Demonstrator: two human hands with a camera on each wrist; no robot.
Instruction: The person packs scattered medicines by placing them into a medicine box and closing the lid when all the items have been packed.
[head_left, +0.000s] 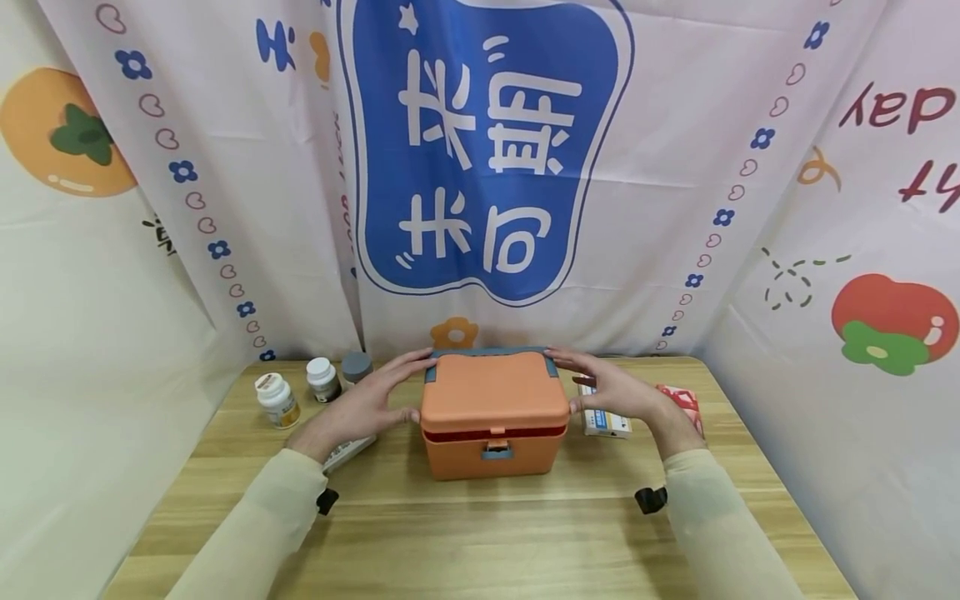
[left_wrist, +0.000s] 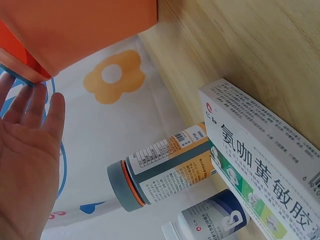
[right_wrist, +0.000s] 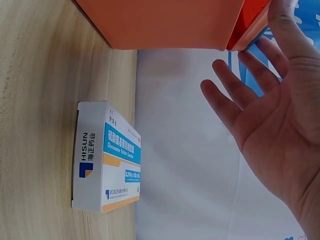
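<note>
An orange storage box point(head_left: 491, 468) with a grey-blue latch stands mid-table. Its orange lid point(head_left: 495, 387) sits slightly raised at the front, where a red strip shows in the gap. My left hand point(head_left: 367, 407) is at the lid's left side, and its fingertips touch the lid's edge in the left wrist view. On the opposite side is my right hand point(head_left: 618, 387), fingers spread and mostly straight. In the right wrist view some of its fingertips point(right_wrist: 245, 56) meet the lid's edge while others stay off it. The box's inside is hidden.
Left of the box stand a white bottle point(head_left: 277, 400), a second white-capped bottle point(head_left: 323, 379) and a grey-capped bottle point(left_wrist: 160, 167). A white medicine carton point(left_wrist: 265, 160) lies near my left wrist. To the right are another medicine carton point(right_wrist: 107, 157) and a red-and-white packet point(head_left: 684, 404).
</note>
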